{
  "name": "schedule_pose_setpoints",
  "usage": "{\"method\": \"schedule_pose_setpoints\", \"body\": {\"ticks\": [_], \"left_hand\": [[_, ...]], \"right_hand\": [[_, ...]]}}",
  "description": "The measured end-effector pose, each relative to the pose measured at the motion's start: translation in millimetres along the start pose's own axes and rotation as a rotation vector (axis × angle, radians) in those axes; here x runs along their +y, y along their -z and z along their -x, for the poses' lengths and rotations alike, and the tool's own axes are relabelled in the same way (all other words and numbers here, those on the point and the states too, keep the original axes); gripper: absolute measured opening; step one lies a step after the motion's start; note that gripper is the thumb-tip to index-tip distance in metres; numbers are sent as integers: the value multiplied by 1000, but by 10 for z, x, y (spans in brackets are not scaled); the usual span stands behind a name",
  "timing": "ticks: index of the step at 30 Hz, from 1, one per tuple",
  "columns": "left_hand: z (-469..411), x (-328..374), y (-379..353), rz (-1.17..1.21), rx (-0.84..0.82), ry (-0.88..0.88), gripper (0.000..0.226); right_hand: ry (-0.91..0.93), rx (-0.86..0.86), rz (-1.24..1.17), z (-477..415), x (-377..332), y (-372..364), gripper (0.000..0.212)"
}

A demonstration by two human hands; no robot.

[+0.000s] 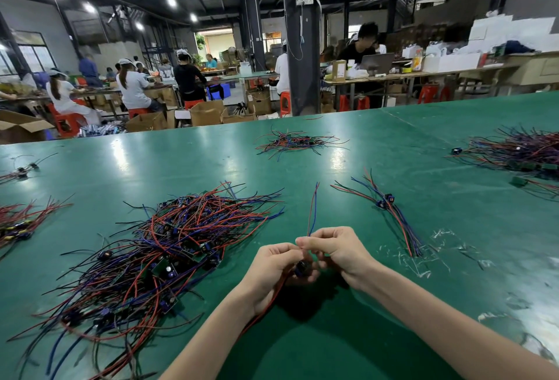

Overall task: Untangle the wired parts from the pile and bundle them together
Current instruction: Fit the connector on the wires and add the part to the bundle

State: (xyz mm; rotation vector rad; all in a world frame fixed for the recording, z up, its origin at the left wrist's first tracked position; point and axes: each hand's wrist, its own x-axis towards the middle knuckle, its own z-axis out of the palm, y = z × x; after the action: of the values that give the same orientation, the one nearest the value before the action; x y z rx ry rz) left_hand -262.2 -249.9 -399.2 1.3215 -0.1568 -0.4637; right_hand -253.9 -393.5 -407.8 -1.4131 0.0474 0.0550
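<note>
A big tangled pile of wired parts [157, 255], red, blue and black wires with small green boards, lies on the green table [332, 349] left of my hands. My left hand [272, 270] and my right hand [338, 249] meet over the table and together hold one wired part [302, 267], a small dark component. Its red and blue wires [313, 210] stick up and away from my right hand's pinching fingers; a red wire [269, 304] trails down below my left hand. A small sorted bundle [390, 213] lies to the right.
More wire heaps lie at the far middle [296, 142], far right [520, 150] and left edge [21, 222]. Scraps of clear tape [423, 258] are stuck on the table near the bundle. People work at benches beyond the table's far edge.
</note>
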Motion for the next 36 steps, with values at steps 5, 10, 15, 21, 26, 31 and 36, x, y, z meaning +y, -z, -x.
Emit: {"method": "schedule_pose_setpoints", "body": {"ticks": [5, 10, 15, 21, 26, 31, 36], "left_hand": [[-1, -15, 2, -34, 54, -17, 38], [2, -17, 5, -43, 82, -21, 38], [-15, 2, 7, -46, 100, -16, 27], [-14, -4, -8, -77, 30, 24, 23], [-16, 5, -25, -98, 21, 29, 23], [-3, 31, -23, -104, 22, 23, 24], [31, 34, -22, -108, -7, 34, 26]], "right_hand": [[143, -4, 174, -11, 14, -26, 19], [102, -8, 140, -44, 56, 4, 18], [120, 91, 110, -124, 98, 0, 21], [164, 301, 208, -267, 14, 251, 24], [230, 382, 342, -309, -21, 358, 29], [276, 408, 388, -340, -18, 357, 28], [281, 499, 352, -389, -47, 504, 30]]}}
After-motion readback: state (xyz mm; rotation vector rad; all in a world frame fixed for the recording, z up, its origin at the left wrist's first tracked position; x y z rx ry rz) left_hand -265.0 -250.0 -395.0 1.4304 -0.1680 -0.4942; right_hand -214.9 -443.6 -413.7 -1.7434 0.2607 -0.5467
